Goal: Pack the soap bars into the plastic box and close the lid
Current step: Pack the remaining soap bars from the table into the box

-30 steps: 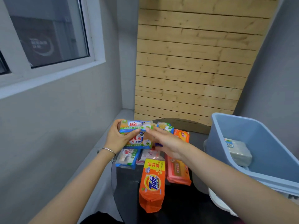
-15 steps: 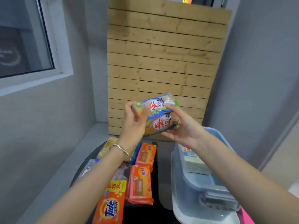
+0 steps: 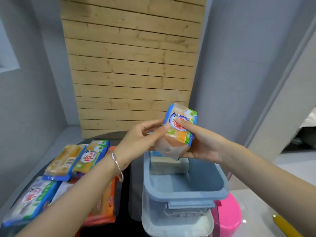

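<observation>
Both hands hold a pack of soap bars (image 3: 178,132) in blue, green and orange wrapping, upright above the far end of the open blue plastic box (image 3: 184,190). My left hand (image 3: 136,142) pinches its left side. My right hand (image 3: 203,142) grips its right side, thumb across the label. One wrapped soap bar (image 3: 168,165) lies inside the box at its far end. Several more soap packs (image 3: 77,159) lie on the dark round table (image 3: 123,194) to the left; orange ones (image 3: 104,207) sit partly hidden under my left forearm. I cannot make out a lid.
A wooden slat panel (image 3: 133,65) leans against the grey wall behind the table. A pink object (image 3: 229,214) sits just right of the box, and a yellow thing (image 3: 283,226) lies at the lower right. The box rests on a pale translucent container (image 3: 171,226).
The two hands have carried the soap pack from over the pile on the table to the right, above the blue box. The pack now stands upright. The camera has turned right.
</observation>
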### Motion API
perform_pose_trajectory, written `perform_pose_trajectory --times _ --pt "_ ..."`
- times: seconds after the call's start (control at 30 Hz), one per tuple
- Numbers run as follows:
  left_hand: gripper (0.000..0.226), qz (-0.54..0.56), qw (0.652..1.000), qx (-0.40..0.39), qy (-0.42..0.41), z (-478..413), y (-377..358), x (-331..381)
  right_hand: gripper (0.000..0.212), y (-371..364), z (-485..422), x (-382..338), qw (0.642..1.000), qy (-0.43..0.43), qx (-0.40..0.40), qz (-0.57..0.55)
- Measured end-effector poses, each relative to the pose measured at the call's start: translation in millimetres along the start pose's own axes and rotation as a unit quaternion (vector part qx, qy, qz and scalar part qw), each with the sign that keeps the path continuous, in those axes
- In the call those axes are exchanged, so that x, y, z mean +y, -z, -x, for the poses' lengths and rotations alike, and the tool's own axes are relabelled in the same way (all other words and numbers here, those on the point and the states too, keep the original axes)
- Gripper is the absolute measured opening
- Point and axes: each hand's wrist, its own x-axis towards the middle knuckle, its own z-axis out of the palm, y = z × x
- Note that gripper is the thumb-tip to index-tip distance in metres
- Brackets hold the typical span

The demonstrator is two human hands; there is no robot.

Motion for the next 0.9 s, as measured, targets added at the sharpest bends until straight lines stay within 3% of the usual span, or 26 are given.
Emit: perform_pose_trajectory --times 0.1,0.23,0.37,0.63,0.9 --pt "0.037 -0.085 0.994 0.067 -0.023 -10.0 4.0 -24.9 0.036 6.2 -6.6 16.5 0.998 -0.042 0.027 0.025" --pt "0.059 -0.069 0.99 0.085 0.085 -20.8 3.4 -60.5 0.029 6.9 -20.4 40.7 0.989 -0.11 0.008 0.101" --pt "0.04 0.039 0.987 0.062 0.141 -21.1 -1.7 -82.2 0.029 1.3 -36.6 60.2 0.976 -0.155 0.009 0.152" --pt "0.032 0.067 0.989 0.038 0.127 -23.8 2.9 -92.4 0.037 0.6 -46.4 74.8 0.967 -0.209 -0.051 0.136" --pt "0.029 0.089 0.987 0.025 0.132 -26.5 3.6 -104.5 0.021 -5.2 -56.7 87.9 0.963 -0.224 -0.005 0.15"
